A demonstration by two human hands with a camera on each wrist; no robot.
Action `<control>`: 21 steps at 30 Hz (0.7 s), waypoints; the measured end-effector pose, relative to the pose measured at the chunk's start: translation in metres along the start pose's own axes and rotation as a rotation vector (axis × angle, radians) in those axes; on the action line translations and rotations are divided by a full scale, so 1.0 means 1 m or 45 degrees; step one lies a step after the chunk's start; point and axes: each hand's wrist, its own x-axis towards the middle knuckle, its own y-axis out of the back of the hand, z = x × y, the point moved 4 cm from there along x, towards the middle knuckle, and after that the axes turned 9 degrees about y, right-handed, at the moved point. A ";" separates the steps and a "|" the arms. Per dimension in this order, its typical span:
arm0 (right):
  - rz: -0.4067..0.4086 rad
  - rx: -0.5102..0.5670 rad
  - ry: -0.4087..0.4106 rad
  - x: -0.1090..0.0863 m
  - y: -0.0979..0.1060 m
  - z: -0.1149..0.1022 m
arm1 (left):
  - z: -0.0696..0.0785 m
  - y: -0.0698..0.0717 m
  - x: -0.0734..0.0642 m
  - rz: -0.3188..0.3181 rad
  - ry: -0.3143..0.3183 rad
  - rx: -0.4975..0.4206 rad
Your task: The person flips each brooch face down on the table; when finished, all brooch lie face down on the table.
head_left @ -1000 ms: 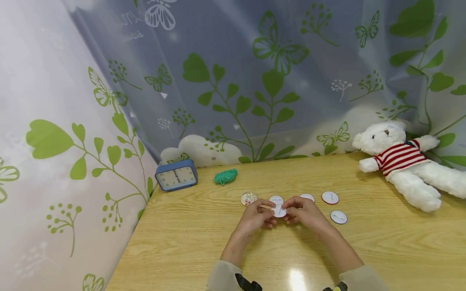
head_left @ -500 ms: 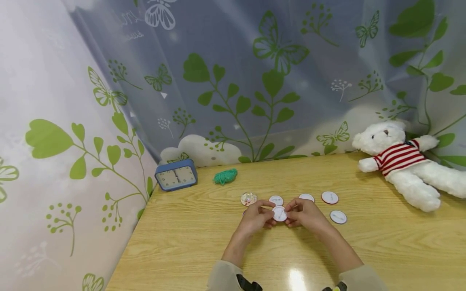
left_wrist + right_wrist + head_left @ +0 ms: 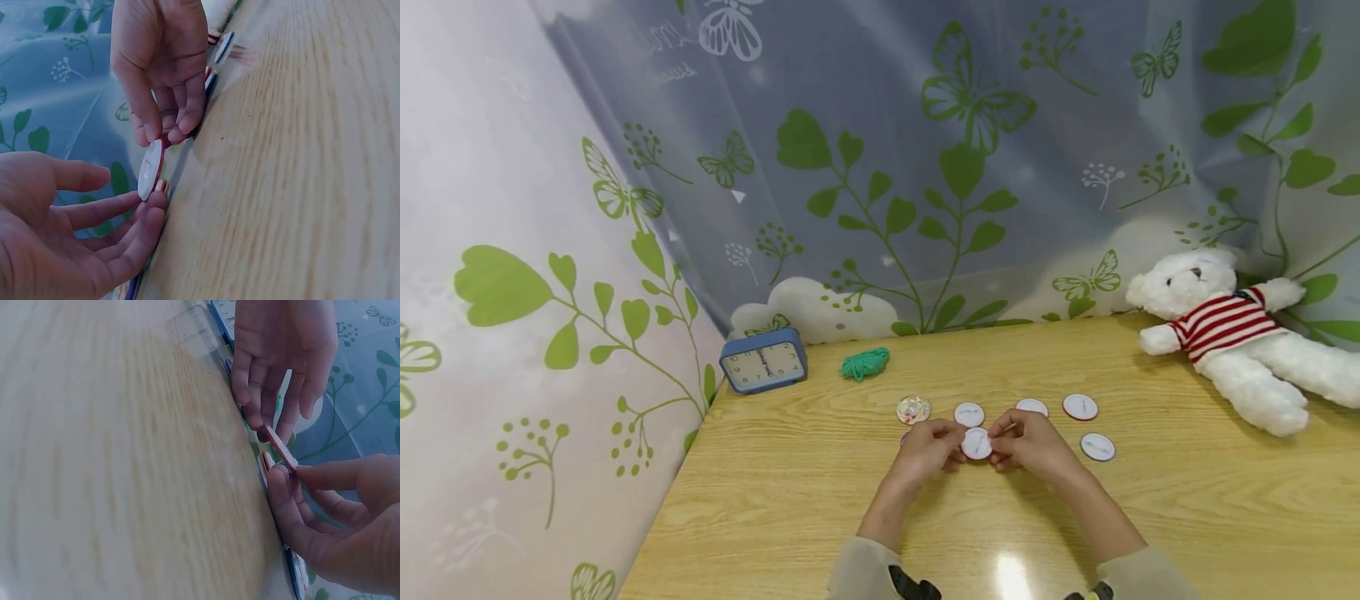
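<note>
A round pin badge (image 3: 977, 444), its white back with a metal pin facing up, is between the two hands in the head view. My right hand (image 3: 1036, 443) pinches its right edge with thumb and fingers; the right wrist view shows this badge (image 3: 281, 449) edge-on, with a red rim. My left hand (image 3: 925, 452) has its fingers extended at the opposite edge. In the left wrist view, the left thumb stands away from the badge (image 3: 150, 170), while the fingertips touch its lower end. Just beyond lies another white-backed badge (image 3: 969, 414) on the table.
More badges lie pin side up to the right, including a red-rimmed badge (image 3: 1080, 407) and a nearer badge (image 3: 1098, 447). A patterned badge (image 3: 913, 409) is at left. Behind are green yarn (image 3: 865, 364), a blue clock (image 3: 763, 362) and a white teddy bear (image 3: 1221, 333) on the wooden table (image 3: 775, 500).
The held badge has come slightly toward me and now shows its back more fully. It has moved off the badge behind it. The left thumb has shifted back from its edge.
</note>
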 end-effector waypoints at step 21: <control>0.103 -0.116 -0.029 -0.001 0.000 -0.003 | -0.001 0.002 0.000 0.039 0.055 0.019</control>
